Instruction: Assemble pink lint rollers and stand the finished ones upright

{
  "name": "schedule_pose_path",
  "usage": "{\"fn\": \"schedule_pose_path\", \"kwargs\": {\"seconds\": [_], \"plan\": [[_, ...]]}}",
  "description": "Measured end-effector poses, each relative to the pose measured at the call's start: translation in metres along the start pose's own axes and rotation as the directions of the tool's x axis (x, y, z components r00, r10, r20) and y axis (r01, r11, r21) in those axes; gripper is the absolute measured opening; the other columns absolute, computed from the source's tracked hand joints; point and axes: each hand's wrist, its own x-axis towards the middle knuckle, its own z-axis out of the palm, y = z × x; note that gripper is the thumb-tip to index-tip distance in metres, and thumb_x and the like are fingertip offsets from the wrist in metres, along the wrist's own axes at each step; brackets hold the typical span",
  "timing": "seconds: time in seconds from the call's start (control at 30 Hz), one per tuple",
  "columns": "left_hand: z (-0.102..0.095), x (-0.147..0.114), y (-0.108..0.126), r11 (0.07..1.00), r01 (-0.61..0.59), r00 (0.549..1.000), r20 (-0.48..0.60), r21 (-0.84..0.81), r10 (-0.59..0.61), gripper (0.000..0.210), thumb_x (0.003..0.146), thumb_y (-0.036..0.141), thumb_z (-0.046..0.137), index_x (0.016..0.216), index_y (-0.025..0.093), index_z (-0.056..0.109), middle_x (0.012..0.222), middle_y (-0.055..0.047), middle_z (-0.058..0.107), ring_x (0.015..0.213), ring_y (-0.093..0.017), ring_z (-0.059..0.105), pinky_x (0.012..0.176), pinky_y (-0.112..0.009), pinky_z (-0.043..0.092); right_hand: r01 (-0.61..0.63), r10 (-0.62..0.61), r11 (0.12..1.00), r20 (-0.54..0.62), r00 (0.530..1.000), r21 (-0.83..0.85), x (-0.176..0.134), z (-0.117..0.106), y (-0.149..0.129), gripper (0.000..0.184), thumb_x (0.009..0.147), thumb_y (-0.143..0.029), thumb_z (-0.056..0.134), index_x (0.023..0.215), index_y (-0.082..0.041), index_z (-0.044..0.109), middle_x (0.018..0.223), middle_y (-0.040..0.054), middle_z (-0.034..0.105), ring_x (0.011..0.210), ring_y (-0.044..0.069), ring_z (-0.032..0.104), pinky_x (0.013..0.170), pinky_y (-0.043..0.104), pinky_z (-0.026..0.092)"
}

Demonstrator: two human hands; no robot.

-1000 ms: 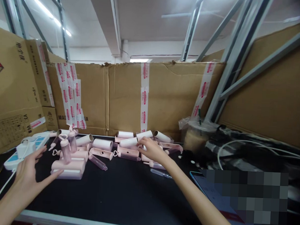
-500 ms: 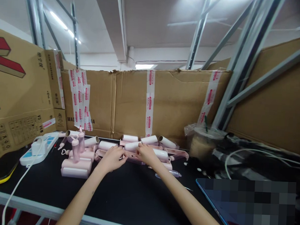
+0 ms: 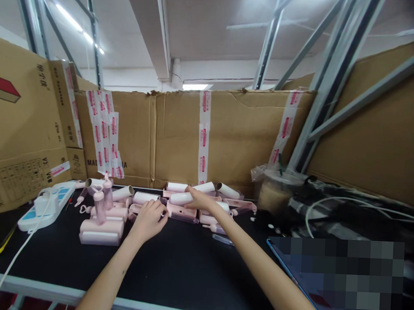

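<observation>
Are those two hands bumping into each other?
Apart. The head view shows a plain gap between the left hand and the right hand, with part of a pink holder visible in it.

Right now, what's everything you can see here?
Rolls: at least seven, white, table's back
Roller parts: several, pink, near the rolls
Power strip: one, white and blue, left
Plug: one, white, on the strip
Lidded cup: one, brownish, back right
Flat device: one, dark, front right
Clutter: uncountable, black, right
Cardboard: several panels, brown, around
Tape: several strips, white-red, on cardboard
Metal posts: several, grey, behind
Lights: several, white, ceiling
Table: one, black, below
Left hand: one, by roller parts
Right hand: one, at a roll
</observation>
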Motion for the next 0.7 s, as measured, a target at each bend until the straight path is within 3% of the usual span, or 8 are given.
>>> {"fn": "schedule_pose_path", "kwargs": {"seconds": [0.07, 0.17, 0.23, 0.3, 0.37, 0.43, 0.57, 0.7], "plan": [[0.000, 0.000, 0.000, 1.000, 0.011, 1.000, -0.006, -0.018, -0.011, 0.017, 0.084, 0.024, 0.042, 0.080, 0.019, 0.058, 0.083, -0.006, 0.059, 0.082, -0.022, 0.051, 0.076, -0.037, 0.038, 0.009, -0.009, 0.999, -0.013, 1.000, 0.033, -0.003, -0.006, -0.002, 0.049, 0.062, -0.025, 0.071, 0.105, -0.015, 0.049, 0.089, 0.0070, 0.062, 0.082, 0.023, 0.058, 0.070, 0.028, 0.040], [-0.001, 0.001, -0.001, 0.998, 0.041, 0.999, -0.026, -0.054, -0.043, 0.016, 0.085, 0.026, 0.043, 0.084, 0.019, 0.058, 0.085, -0.006, 0.059, 0.085, -0.023, 0.051, 0.078, -0.038, 0.038, 0.037, -0.031, 0.996, -0.084, 0.996, 0.076, -0.014, -0.021, -0.006, 0.046, 0.068, -0.025, 0.065, 0.108, -0.015, 0.046, 0.105, 0.0110, 0.058, 0.097, 0.026, 0.053, 0.079, 0.032, 0.038], [-0.001, 0.000, 0.000, 0.994, 0.072, 0.996, -0.053, -0.081, -0.076, 0.019, 0.085, 0.028, 0.043, 0.095, 0.019, 0.055, 0.091, -0.007, 0.058, 0.090, -0.023, 0.051, 0.081, -0.039, 0.039, 0.067, -0.054, 0.992, -0.112, 0.992, 0.110, -0.028, -0.030, -0.012, 0.046, 0.072, -0.029, 0.062, 0.111, -0.016, 0.043, 0.112, 0.0113, 0.054, 0.102, 0.024, 0.051, 0.082, 0.032, 0.038], [0.000, -0.002, 0.002, 0.980, 0.107, 0.991, -0.057, -0.170, -0.118, 0.037, 0.082, 0.035, 0.051, 0.114, 0.019, 0.046, 0.105, -0.009, 0.055, 0.100, -0.024, 0.049, 0.086, -0.040, 0.038, 0.096, -0.084, 0.984, -0.088, 0.993, 0.148, -0.047, -0.035, -0.018, 0.048, 0.070, -0.037, 0.064, 0.109, -0.018, 0.044, 0.105, 0.0078, 0.057, 0.093, 0.022, 0.055, 0.076, 0.029, 0.041], [0.004, -0.006, 0.004, 0.938, 0.130, 0.991, 0.027, -0.322, -0.128, 0.070, 0.070, 0.043, 0.064, 0.129, 0.022, 0.032, 0.118, -0.010, 0.048, 0.109, -0.026, 0.046, 0.091, -0.042, 0.037, 0.119, -0.119, 0.973, -0.011, 0.993, 0.196, -0.067, -0.032, -0.026, 0.052, 0.062, -0.041, 0.070, 0.105, -0.020, 0.048, 0.093, 0.0037, 0.060, 0.081, 0.021, 0.058, 0.067, 0.027, 0.043], [0.009, -0.010, 0.006, 0.881, 0.147, 0.980, 0.184, -0.450, -0.070, 0.089, 0.060, 0.043, 0.073, 0.133, 0.025, 0.026, 0.119, -0.010, 0.048, 0.112, -0.027, 0.045, 0.093, -0.043, 0.036, 0.130, -0.154, 0.957, 0.071, 0.986, 0.260, -0.083, -0.026, -0.032, 0.054, 0.057, -0.041, 0.074, 0.101, -0.020, 0.050, 0.089, 0.0025, 0.060, 0.078, 0.021, 0.058, 0.065, 0.026, 0.043], [0.013, -0.015, 0.005, 0.852, 0.175, 0.933, 0.359, -0.493, 0.016, 0.076, 0.063, 0.033, 0.072, 0.129, 0.026, 0.036, 0.113, -0.009, 0.054, 0.108, -0.027, 0.048, 0.094, -0.045, 0.035, 0.142, -0.200, 0.902, 0.105, 0.974, 0.407, -0.102, -0.026, -0.032, 0.052, 0.061, -0.045, 0.072, 0.101, -0.019, 0.051, 0.094, 0.0035, 0.059, 0.084, 0.021, 0.056, 0.067, 0.026, 0.043], [-0.001, -0.015, -0.001, 0.876, 0.199, 0.901, 0.434, -0.438, 0.013, 0.064, 0.064, 0.027, 0.069, 0.122, 0.025, 0.044, 0.116, -0.009, 0.051, 0.109, -0.027, 0.047, 0.094, -0.043, 0.036, 0.074, -0.066, 0.901, -0.034, 0.997, 0.427, -0.110, -0.049, -0.016, 0.043, 0.072, -0.048, 0.062, 0.100, -0.019, 0.049, 0.090, 0.0026, 0.057, 0.080, 0.019, 0.055, 0.067, 0.027, 0.043]]}}
